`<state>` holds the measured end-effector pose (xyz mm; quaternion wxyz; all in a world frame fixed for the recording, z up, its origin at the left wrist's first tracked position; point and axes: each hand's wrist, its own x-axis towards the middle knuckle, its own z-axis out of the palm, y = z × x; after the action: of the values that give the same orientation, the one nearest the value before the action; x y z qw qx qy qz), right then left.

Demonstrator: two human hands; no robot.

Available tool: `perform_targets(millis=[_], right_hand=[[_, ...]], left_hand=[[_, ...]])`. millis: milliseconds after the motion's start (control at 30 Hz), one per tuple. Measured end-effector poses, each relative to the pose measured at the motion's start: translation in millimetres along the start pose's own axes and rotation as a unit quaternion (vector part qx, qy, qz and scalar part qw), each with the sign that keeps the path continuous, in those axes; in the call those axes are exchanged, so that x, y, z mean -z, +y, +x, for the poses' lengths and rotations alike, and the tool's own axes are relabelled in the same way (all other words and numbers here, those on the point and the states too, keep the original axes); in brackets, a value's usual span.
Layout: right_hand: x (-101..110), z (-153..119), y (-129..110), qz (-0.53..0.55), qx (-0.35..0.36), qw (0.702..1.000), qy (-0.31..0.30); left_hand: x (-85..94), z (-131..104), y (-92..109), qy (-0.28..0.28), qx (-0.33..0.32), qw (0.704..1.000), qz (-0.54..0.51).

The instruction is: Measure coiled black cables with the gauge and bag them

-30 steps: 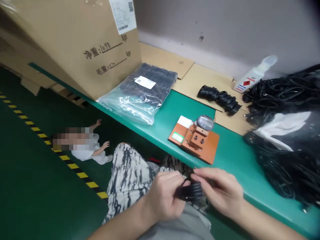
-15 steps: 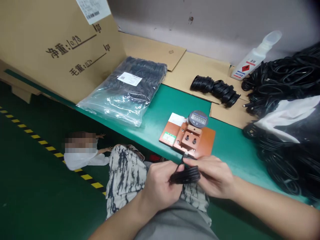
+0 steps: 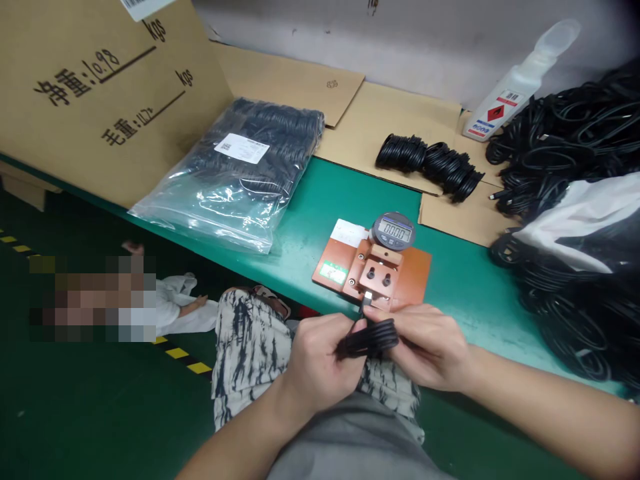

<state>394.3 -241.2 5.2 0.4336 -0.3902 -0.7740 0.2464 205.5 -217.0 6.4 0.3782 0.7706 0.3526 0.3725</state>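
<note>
A coiled black cable [image 3: 373, 339] is held between both hands in front of my lap. My left hand [image 3: 325, 363] is closed round the left side of the coil. With thumb and fingers, my right hand [image 3: 427, 343] grips the cable's right side near its plug [image 3: 367, 300]. The plug's metal tip points up at the front of an orange-brown measuring fixture [image 3: 373, 267]; whether it touches the fixture I cannot tell. A round digital gauge [image 3: 394, 231] is mounted at the fixture's back, its display apparently showing zeros.
A clear bag of coiled cables [image 3: 250, 160] lies by a large carton [image 3: 115, 87]. Bundled coils [image 3: 427, 163] rest on cardboard. A white bottle [image 3: 515, 93] and a heap of black cables [image 3: 575, 160] are at the right. Another person [image 3: 175, 307] is low on the floor at left.
The plug has moved slightly forward to the fixture's front edge, with both hands keeping hold of the coil. The view has shifted a little, and the other person has moved left.
</note>
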Motion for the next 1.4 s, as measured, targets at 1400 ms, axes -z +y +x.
perform_targets(millis=[1400], right_hand=[[-3.5, 7.3, -4.3, 0.033, -0.014, 0.999, 0.038]], left_hand=[[5.1, 11.4, -2.0, -0.050, 0.072, 0.995, -0.054]])
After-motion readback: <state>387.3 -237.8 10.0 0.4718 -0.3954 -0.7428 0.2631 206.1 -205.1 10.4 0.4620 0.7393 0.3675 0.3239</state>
